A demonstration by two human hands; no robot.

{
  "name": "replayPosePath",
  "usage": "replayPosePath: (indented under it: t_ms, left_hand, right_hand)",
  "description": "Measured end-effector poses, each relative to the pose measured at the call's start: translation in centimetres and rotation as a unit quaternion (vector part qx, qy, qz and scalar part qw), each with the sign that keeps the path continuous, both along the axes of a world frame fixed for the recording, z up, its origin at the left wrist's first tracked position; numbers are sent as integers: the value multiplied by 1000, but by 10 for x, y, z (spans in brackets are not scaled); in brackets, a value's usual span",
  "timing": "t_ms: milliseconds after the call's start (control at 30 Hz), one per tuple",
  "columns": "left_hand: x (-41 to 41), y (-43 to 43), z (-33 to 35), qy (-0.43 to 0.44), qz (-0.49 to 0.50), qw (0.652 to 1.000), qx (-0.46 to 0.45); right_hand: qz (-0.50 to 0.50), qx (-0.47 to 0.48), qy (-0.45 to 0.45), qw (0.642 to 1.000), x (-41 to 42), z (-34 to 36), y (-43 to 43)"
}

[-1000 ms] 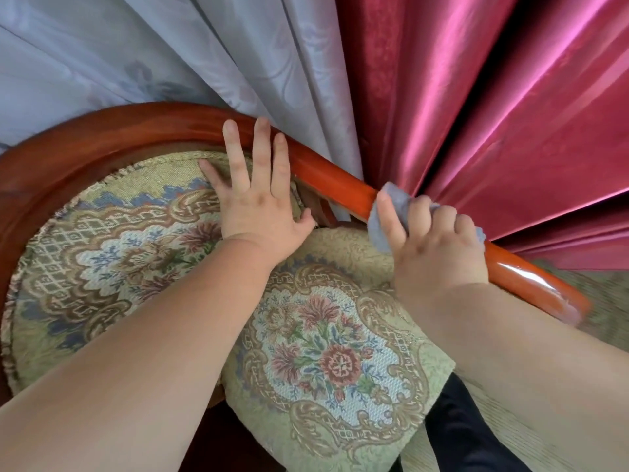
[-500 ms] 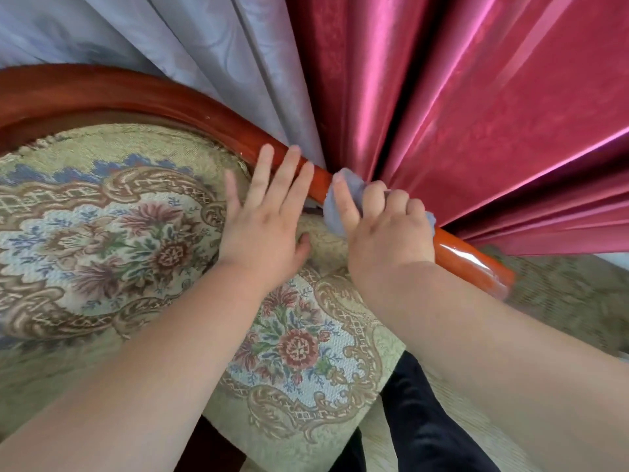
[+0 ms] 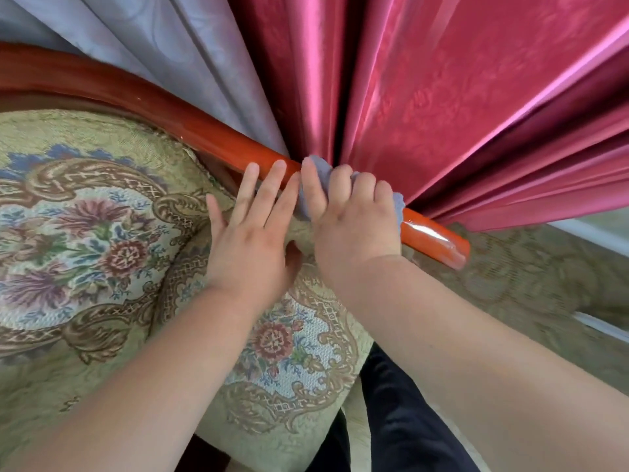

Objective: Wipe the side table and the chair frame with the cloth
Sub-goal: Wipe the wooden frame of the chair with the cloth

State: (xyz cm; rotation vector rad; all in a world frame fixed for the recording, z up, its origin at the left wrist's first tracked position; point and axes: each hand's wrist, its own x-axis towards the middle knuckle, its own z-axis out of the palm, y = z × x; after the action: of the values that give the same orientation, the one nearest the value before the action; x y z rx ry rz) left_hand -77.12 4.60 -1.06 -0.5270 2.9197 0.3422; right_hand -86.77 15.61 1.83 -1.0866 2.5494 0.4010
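A glossy red-brown wooden chair frame (image 3: pixel 190 124) curves from the upper left down to its rounded end at the right. My right hand (image 3: pixel 350 219) grips a grey-blue cloth (image 3: pixel 321 172) wrapped over this rail, fingers curled round both. Right beside it, my left hand (image 3: pixel 252 233) lies flat with straight fingers, palm on the chair's cushion and fingertips on the rail. The side table is not in view.
The chair's floral tapestry cushion (image 3: pixel 102 240) fills the left and lower middle. Grey curtain (image 3: pixel 153 35) and shiny crimson curtain (image 3: pixel 442 80) hang right behind the rail. Patterned carpet (image 3: pixel 527 284) lies at the right. A dark trouser leg (image 3: pixel 401 420) shows below.
My right hand has slid the cloth along the rail toward the left hand, until the two hands nearly touch. The view has shifted left, so the chair sits further right in frame.
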Motion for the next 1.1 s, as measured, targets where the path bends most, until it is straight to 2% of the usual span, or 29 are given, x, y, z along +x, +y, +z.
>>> replayPosePath:
  t_ms: [67,233,400,533,633,700,800,867,933,1000,1100]
  left_hand:
    - [-2,-3,1,1,-6,1000,-1]
    - [-13,6,14,-8,-17,1000,8]
    - [-24,19,23,-51,-30,998,-32]
    - [-19,18,21,-45,-34,998,-41]
    - [-21,22,20,-55,-30,996,-59]
    - [-21,24,19,-56,-27,996,-66]
    - [-21,22,19,-57,-28,996,-68]
    - [-21,20,18,-60,-23,995,-71]
    - [-21,22,17,-58,-19,996,-73]
    - [-21,25,14,-52,-11,996,-71]
    - [-21,30,9,-46,5,997,-58]
  right_hand:
    - [0,-16,11,1000,1,2,31]
    - [-101,-73,23,992,6,-4,105]
    - [-142,-40,42,988,13,-7,66]
    - [-84,-172,91,977,11,-23,77]
    - [-112,-254,88,957,8,-42,123]
    - [-149,-316,50,935,10,-49,147]
    - [-210,-378,-62,900,12,-46,161]
    - [-201,-339,-43,918,10,-45,154]
    - [-195,-244,21,950,10,-44,138]
    - [-193,-156,64,967,9,-36,119]
    - [-123,-145,102,976,8,-23,88]
